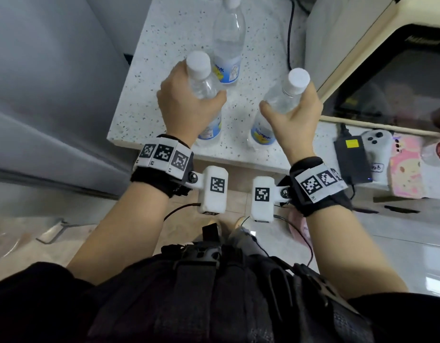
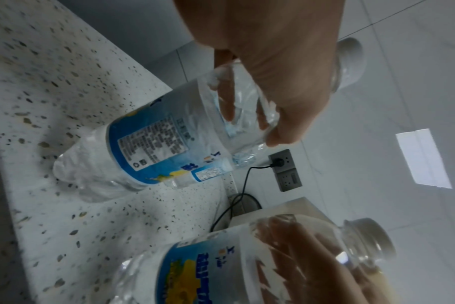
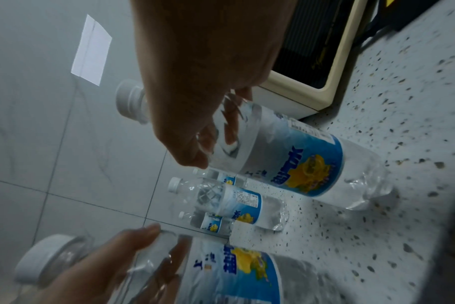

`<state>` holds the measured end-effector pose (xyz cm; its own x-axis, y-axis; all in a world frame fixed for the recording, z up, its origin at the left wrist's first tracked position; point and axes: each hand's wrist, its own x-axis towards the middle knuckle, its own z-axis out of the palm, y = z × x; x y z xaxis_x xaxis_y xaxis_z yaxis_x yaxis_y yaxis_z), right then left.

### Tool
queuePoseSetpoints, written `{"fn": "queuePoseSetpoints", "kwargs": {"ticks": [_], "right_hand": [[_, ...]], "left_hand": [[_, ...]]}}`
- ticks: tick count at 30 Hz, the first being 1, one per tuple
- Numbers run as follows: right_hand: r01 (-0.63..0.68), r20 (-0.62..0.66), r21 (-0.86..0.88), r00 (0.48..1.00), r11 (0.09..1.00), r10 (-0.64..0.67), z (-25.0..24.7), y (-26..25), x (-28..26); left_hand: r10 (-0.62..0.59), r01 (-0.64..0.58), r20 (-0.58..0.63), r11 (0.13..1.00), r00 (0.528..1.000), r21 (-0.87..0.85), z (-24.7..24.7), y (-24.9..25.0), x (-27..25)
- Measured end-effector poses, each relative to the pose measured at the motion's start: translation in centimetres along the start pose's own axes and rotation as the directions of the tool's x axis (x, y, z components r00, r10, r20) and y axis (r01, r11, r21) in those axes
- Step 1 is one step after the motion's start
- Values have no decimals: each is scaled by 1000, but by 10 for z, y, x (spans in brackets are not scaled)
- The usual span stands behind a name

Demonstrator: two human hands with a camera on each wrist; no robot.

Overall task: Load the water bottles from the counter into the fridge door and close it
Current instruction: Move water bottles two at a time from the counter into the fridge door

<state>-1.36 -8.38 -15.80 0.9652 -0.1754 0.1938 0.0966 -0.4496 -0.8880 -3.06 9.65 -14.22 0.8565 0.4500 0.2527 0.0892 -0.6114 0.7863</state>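
The left hand point(image 1: 186, 105) grasps the upper part of a clear plastic water bottle with a white cap and a blue and yellow label point(image 1: 201, 78); the fingers and thumb are curled around its shoulder, just below the cap. This left bottle stands near the front edge of the white speckled stone counter point(image 1: 149, 95), towards the front left corner. In the left wrist view its base point(image 2: 91, 164) seems to rest on the counter, and the bottle leans a little.

The right hand point(image 1: 293, 120) grasps a second clear bottle of the same kind point(image 1: 283, 97) in the same way, with the fingers wrapped around the part under the white cap. This right bottle also stands near the front edge, beside the left one but apart from it.

A third bottle of the same kind point(image 1: 229, 40) stands upright further back on the counter, behind the left bottle, and no hand touches it. In the right wrist view more small bottles point(image 3: 216, 224) show behind it near the back edge, but I cannot tell how many.

At the right side of the counter stands a cream-coloured appliance with a dark glass door point(image 1: 387, 78). A black power adapter with a yellow sticker point(image 1: 352, 159) lies on the lower surface to the right. The grey fridge point(image 1: 53, 95) is at the left edge of the counter.
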Motion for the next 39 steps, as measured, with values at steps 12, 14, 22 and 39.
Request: {"fn": "queuePoseSetpoints", "kwargs": {"ticks": [12,14,22,39], "right_hand": [[157,175,43,971,987,-162,-34,-51,-111],[169,230,47,957,984,-175,-41,-58,-139],[223,452,125,854,967,-256,-29,-91,-242],[237,575,269,738,933,-353,165,-232,-410]], "left_hand": [[47,-46,12,997,999,-62,-77,16,-111],[42,-42,-1,996,999,-80,-95,12,-140],[-58,54,-53,996,997,-64,-176,-15,-233],[-138,141,-241,990,961,-2,-427,-169,-251]]}}
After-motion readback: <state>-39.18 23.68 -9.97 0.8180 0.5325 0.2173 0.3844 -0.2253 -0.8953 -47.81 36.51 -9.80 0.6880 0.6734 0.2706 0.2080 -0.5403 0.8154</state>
